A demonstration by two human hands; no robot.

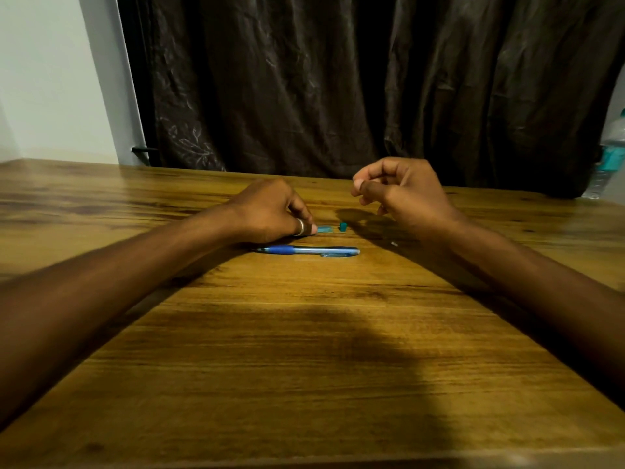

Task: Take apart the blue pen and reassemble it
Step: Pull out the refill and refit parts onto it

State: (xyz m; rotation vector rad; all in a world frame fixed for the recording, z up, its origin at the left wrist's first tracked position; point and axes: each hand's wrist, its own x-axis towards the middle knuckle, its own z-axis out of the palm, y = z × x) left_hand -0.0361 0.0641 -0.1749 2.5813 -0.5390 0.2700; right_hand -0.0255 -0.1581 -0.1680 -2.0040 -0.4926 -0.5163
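A blue pen (307, 250) lies across the wooden counter (304, 333), just in front of two small teal parts (333, 227). The left hand (270, 211) rests curled on the counter, its thumb tip touching the nearer part. The right hand (399, 187) hovers above, fingers pinched; whether it grips anything cannot be told. The work appears mid-assembly; next likely comes picking up a loose part for refitting.
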